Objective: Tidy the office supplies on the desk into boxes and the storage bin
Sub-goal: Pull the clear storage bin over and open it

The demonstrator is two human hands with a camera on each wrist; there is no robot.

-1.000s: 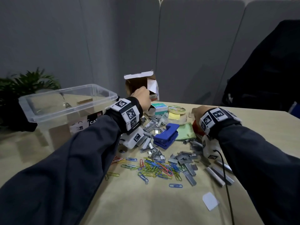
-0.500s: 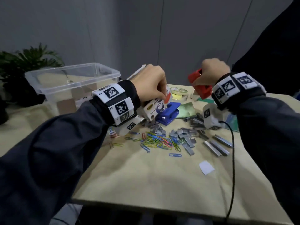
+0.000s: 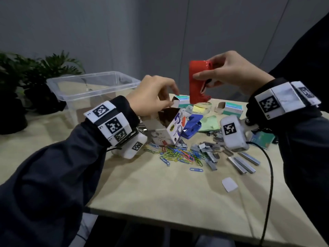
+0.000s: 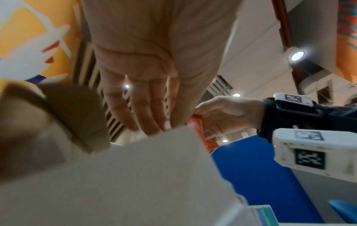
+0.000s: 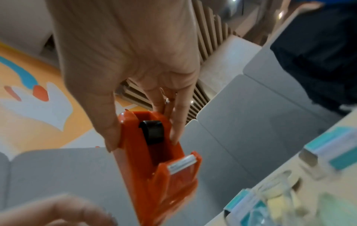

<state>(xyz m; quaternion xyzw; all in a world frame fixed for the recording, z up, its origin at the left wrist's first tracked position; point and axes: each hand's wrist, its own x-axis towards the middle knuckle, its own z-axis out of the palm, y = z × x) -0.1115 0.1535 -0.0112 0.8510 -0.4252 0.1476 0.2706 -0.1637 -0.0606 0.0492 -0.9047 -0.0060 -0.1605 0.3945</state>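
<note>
My right hand (image 3: 204, 72) grips a red tape dispenser (image 3: 195, 86) and holds it on end in the air above the back of the desk (image 3: 160, 189). In the right wrist view my thumb and fingers (image 5: 174, 130) clamp the sides of the tape dispenser (image 5: 154, 175), whose cutter end points down. My left hand (image 3: 160, 98) holds a printed cardboard box (image 3: 170, 129) by its open top. The box stands tilted on the desk, below and left of the dispenser. The left wrist view shows the box wall (image 4: 135, 175) under my fingers (image 4: 146, 107).
A clear storage bin (image 3: 92, 86) stands at the back left. On the desk lie coloured paper clips (image 3: 178, 155), loose staples (image 3: 211, 150), a blue hole punch (image 3: 192, 125), green notes (image 3: 208, 123), a tape roll (image 3: 203, 105) and two small teal boxes (image 3: 233, 107). A black cable (image 3: 268, 175) hangs on the right.
My right hand has lifted the red tape dispenser off the desk and turned it on end. My left hand has brought the cardboard box nearer, from the back of the desk.
</note>
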